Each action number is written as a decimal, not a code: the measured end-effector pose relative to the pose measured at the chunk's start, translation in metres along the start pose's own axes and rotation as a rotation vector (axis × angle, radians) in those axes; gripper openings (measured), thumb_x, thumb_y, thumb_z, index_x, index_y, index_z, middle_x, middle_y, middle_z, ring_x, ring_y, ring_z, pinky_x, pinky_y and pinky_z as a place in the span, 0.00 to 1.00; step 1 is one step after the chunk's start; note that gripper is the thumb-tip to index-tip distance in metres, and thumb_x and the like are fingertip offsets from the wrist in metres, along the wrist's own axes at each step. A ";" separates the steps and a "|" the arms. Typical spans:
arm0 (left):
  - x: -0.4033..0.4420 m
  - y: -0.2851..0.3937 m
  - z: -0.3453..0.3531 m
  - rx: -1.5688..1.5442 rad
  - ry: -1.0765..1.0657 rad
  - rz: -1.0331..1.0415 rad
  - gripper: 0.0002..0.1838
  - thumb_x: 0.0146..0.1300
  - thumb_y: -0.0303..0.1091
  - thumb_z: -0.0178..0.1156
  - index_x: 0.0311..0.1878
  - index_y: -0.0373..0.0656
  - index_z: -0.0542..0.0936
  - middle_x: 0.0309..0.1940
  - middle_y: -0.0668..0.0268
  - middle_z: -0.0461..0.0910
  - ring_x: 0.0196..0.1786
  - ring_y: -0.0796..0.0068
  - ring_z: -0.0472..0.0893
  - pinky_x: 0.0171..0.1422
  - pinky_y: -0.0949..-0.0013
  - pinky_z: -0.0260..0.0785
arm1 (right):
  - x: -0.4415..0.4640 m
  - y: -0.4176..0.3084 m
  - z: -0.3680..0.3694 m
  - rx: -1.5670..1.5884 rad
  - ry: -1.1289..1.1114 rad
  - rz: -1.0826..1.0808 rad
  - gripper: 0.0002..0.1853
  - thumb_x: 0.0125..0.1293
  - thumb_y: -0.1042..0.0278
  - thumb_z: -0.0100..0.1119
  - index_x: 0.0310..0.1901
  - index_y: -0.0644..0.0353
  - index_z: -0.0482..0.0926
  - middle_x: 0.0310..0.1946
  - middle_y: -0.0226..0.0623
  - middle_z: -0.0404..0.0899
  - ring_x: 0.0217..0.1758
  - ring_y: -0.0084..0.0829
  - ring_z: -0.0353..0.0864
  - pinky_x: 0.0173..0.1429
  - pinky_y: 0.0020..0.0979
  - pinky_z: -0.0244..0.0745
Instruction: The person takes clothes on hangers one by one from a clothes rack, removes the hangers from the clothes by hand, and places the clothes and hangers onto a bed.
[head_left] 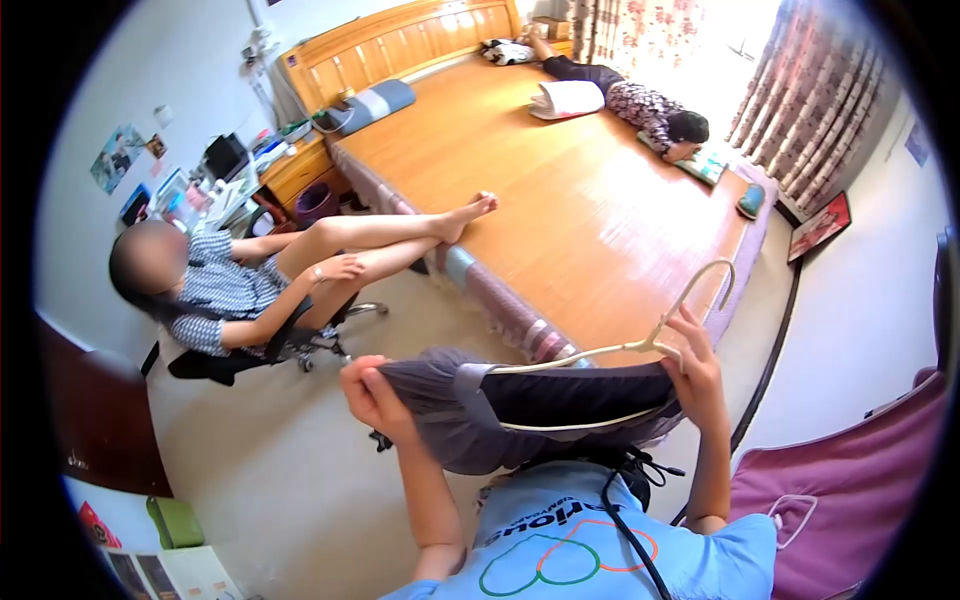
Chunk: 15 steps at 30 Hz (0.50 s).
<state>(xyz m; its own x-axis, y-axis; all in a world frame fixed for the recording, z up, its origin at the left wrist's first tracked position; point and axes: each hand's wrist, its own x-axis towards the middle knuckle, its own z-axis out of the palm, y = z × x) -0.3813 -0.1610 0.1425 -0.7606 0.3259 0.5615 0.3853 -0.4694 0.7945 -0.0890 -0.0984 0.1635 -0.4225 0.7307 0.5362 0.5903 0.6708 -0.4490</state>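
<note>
- Stretching away at twelve o'clock, the bed bore a folded white quilt near its far side.
- At ten o'clock sat one person, legs up on the bed's edge; at one o'clock another person lay face down on it. Neither touched the work.
- At four o'clock hung a purple cloth, a pale looped shape lying against it.
- Just ahead of the wearer, near the middle and a little towards five o'clock, was the dark grey garment, gathered at its left end, its opening spread around the cream hanger. The work in hand looked like settling cloth along the hanger; any further shift would have called for a level frame and a spread opening.
- The hanger's hook pointed up towards one o'clock, free of any rail.
- The left hand had a narrow pinch on the garment's left end, thumb against fingers.
- The right hand was closed round the hanger's right side, below the hook, beside the garment's right end.
- At ten o'clock, a dark purple bin stood by the bedside cabinet; its contents could not be told.
- At seven o'clock stood a green case; its contents could not be seen.
</note>
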 end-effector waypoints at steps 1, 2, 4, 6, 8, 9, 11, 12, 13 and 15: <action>0.000 -0.002 0.020 -0.103 0.002 -0.053 0.11 0.60 0.39 0.45 0.30 0.40 0.67 0.24 0.70 0.65 0.28 0.82 0.66 0.33 0.80 0.60 | 0.002 0.014 -0.004 0.016 0.007 0.009 0.10 0.47 0.79 0.54 0.34 0.59 0.75 0.47 0.41 0.67 0.58 0.45 0.57 0.56 0.39 0.58; 0.001 -0.006 0.043 -0.256 0.065 -0.104 0.11 0.61 0.39 0.44 0.30 0.41 0.66 0.23 0.70 0.64 0.26 0.82 0.66 0.30 0.80 0.60 | 0.005 0.025 -0.009 0.041 0.008 0.011 0.10 0.47 0.79 0.55 0.34 0.59 0.75 0.47 0.41 0.67 0.59 0.46 0.57 0.56 0.40 0.58; 0.004 -0.012 0.083 -0.564 0.109 -0.216 0.12 0.61 0.41 0.43 0.30 0.43 0.65 0.20 0.71 0.64 0.20 0.83 0.66 0.24 0.80 0.61 | 0.015 0.042 -0.021 0.022 0.012 0.023 0.10 0.46 0.79 0.55 0.33 0.59 0.75 0.47 0.41 0.67 0.59 0.47 0.56 0.56 0.40 0.58; 0.005 -0.017 0.115 -0.795 0.129 -0.378 0.13 0.61 0.44 0.42 0.29 0.45 0.65 0.18 0.73 0.66 0.18 0.83 0.67 0.22 0.79 0.61 | 0.019 0.059 -0.031 0.010 0.011 0.020 0.14 0.44 0.78 0.57 0.37 0.60 0.73 0.47 0.43 0.67 0.58 0.49 0.57 0.57 0.41 0.57; 0.003 -0.022 0.150 -0.927 0.088 -0.519 0.13 0.61 0.46 0.42 0.29 0.47 0.66 0.17 0.74 0.67 0.17 0.83 0.68 0.21 0.78 0.62 | 0.021 0.071 -0.040 0.108 0.045 0.071 0.16 0.44 0.76 0.59 0.38 0.61 0.72 0.46 0.45 0.67 0.57 0.49 0.58 0.56 0.41 0.57; 0.003 -0.016 0.173 -0.961 0.021 -0.528 0.13 0.61 0.46 0.42 0.29 0.47 0.66 0.16 0.74 0.68 0.17 0.82 0.68 0.21 0.77 0.63 | 0.025 0.076 -0.043 0.221 0.070 0.081 0.18 0.44 0.74 0.60 0.40 0.62 0.70 0.45 0.46 0.68 0.57 0.49 0.59 0.56 0.41 0.58; 0.001 -0.030 0.208 -1.103 -0.066 -0.610 0.14 0.61 0.45 0.41 0.29 0.46 0.66 0.15 0.72 0.69 0.17 0.80 0.69 0.22 0.76 0.64 | 0.034 0.080 -0.040 0.523 0.204 0.148 0.20 0.47 0.60 0.61 0.37 0.65 0.69 0.41 0.46 0.71 0.53 0.48 0.65 0.52 0.40 0.61; -0.002 -0.050 0.224 -1.063 -0.064 -0.706 0.14 0.61 0.45 0.41 0.29 0.45 0.67 0.15 0.71 0.69 0.18 0.79 0.69 0.22 0.76 0.64 | 0.039 0.090 -0.037 0.480 0.230 0.216 0.20 0.48 0.58 0.59 0.36 0.66 0.69 0.40 0.46 0.71 0.51 0.47 0.66 0.52 0.39 0.62; -0.006 -0.074 0.240 -1.017 -0.070 -0.801 0.14 0.62 0.45 0.40 0.29 0.45 0.67 0.16 0.69 0.70 0.18 0.78 0.70 0.21 0.76 0.64 | 0.043 0.101 -0.031 0.438 0.262 0.287 0.20 0.49 0.56 0.58 0.34 0.66 0.69 0.39 0.45 0.72 0.50 0.46 0.67 0.51 0.39 0.62; -0.002 -0.108 0.276 -1.109 -0.247 -0.857 0.14 0.61 0.44 0.42 0.30 0.42 0.66 0.15 0.68 0.68 0.17 0.78 0.68 0.22 0.77 0.63 | 0.051 0.119 -0.017 0.478 0.446 0.439 0.18 0.53 0.54 0.54 0.25 0.65 0.70 0.37 0.44 0.72 0.48 0.43 0.69 0.50 0.35 0.63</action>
<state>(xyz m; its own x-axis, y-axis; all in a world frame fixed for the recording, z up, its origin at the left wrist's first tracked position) -0.2769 0.1156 0.1195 -0.3924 0.9114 0.1238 -0.8302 -0.4089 0.3790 -0.0284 0.0172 0.1498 0.1566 0.8895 0.4292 0.2368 0.3881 -0.8907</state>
